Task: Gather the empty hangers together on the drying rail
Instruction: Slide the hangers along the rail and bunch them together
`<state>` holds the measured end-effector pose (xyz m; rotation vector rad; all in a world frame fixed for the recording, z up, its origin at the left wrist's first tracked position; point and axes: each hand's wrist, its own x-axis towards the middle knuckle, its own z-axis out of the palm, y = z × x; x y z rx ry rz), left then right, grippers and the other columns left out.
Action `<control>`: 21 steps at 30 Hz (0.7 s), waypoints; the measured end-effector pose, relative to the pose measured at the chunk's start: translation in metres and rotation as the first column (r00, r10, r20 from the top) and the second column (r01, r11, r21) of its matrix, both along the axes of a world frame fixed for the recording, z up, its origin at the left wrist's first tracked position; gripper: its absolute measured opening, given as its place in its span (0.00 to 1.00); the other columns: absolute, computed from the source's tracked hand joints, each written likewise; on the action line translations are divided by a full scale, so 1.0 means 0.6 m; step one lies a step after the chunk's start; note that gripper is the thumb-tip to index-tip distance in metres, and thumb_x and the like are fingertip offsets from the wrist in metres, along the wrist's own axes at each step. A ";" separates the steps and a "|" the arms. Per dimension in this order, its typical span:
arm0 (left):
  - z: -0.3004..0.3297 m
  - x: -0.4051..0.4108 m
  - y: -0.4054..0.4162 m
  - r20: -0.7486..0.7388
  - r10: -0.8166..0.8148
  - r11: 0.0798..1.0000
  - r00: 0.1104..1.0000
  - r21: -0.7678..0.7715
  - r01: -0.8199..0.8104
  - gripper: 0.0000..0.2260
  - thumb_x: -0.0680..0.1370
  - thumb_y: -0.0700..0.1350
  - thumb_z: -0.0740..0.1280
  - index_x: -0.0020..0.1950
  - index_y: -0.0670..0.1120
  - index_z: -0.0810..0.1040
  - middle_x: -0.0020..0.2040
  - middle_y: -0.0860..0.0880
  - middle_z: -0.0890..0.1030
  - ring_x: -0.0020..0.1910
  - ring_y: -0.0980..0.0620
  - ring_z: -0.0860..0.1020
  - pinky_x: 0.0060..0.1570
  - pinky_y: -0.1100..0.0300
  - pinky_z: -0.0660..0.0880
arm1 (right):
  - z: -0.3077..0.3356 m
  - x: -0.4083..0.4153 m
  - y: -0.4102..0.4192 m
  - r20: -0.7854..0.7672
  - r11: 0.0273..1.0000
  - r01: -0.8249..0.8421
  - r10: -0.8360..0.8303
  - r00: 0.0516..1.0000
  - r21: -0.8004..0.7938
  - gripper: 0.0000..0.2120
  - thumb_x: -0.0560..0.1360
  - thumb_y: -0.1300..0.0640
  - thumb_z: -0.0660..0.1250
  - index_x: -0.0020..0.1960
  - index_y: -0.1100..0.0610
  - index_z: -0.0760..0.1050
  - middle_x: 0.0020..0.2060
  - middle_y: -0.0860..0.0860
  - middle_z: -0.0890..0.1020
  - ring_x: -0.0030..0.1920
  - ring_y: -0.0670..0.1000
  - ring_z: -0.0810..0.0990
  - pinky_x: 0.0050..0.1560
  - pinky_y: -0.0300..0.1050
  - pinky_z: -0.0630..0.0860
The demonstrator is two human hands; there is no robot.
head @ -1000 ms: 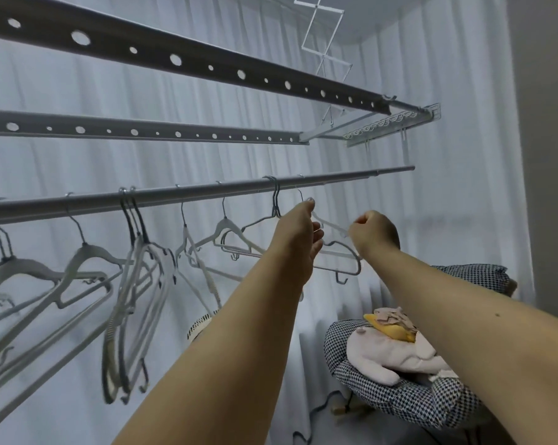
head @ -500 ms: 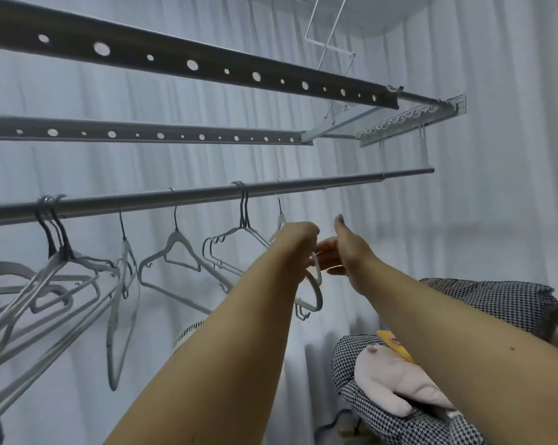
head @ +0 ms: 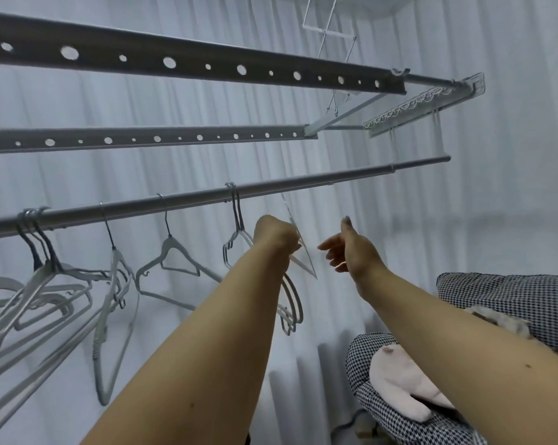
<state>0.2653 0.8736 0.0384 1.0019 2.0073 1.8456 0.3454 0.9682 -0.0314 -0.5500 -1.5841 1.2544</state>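
Drying rail carries the empty hangers in loose groups – a bunch at far left, two singles mid-rail, and a grey wire pair that now sits left of where it hung a second ago. Left hand is curled round that pair plus a thin pale hanger whose hook looks off the rail – blurred, can't confirm. Right hand, a closed fist a second ago, is now spread and empty just beside it, so the right-end hangers look handed over for the run left.
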 end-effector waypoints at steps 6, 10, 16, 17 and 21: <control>-0.004 -0.032 -0.010 0.033 0.063 0.996 0.997 0.066 -0.065 0.07 0.78 0.38 0.67 0.44 0.34 0.78 0.34 0.41 0.80 0.30 0.49 0.80 0.29 0.62 0.78 | -0.015 0.006 0.042 0.200 0.954 0.258 -0.286 0.937 0.152 0.19 0.79 0.45 0.55 0.49 0.59 0.75 0.44 0.56 0.80 0.44 0.55 0.76 0.48 0.51 0.73; 0.009 -0.042 -0.038 0.046 0.065 0.971 0.997 0.228 -0.074 0.11 0.73 0.41 0.73 0.31 0.40 0.81 0.30 0.43 0.82 0.29 0.47 0.81 0.43 0.54 0.82 | -0.046 0.027 0.079 0.440 0.907 0.380 -0.422 0.793 0.185 0.27 0.75 0.39 0.58 0.62 0.59 0.69 0.56 0.56 0.77 0.56 0.59 0.75 0.51 0.48 0.71; 0.030 -0.049 -0.061 0.259 0.009 0.876 0.966 0.463 -0.133 0.08 0.76 0.44 0.71 0.40 0.40 0.79 0.35 0.43 0.82 0.33 0.50 0.81 0.35 0.61 0.81 | -0.101 0.050 0.086 0.257 0.996 0.093 -0.089 0.962 -0.004 0.26 0.78 0.40 0.56 0.39 0.62 0.76 0.30 0.56 0.79 0.31 0.54 0.77 0.42 0.50 0.75; 0.030 -0.053 -0.059 0.271 -0.013 0.875 0.962 0.468 -0.120 0.08 0.77 0.44 0.69 0.44 0.40 0.79 0.36 0.43 0.82 0.33 0.50 0.82 0.38 0.59 0.82 | -0.104 0.053 0.084 0.226 0.993 0.116 -0.113 0.968 -0.001 0.25 0.78 0.41 0.57 0.35 0.61 0.74 0.27 0.55 0.77 0.29 0.53 0.74 0.37 0.48 0.74; 0.023 -0.063 -0.048 0.176 0.054 0.945 0.983 0.310 -0.107 0.15 0.79 0.46 0.63 0.60 0.38 0.75 0.45 0.44 0.79 0.37 0.49 0.77 0.39 0.57 0.78 | -0.106 0.074 0.095 0.226 0.885 0.455 -0.465 0.856 0.101 0.26 0.77 0.38 0.55 0.32 0.58 0.73 0.31 0.55 0.76 0.35 0.57 0.74 0.38 0.47 0.69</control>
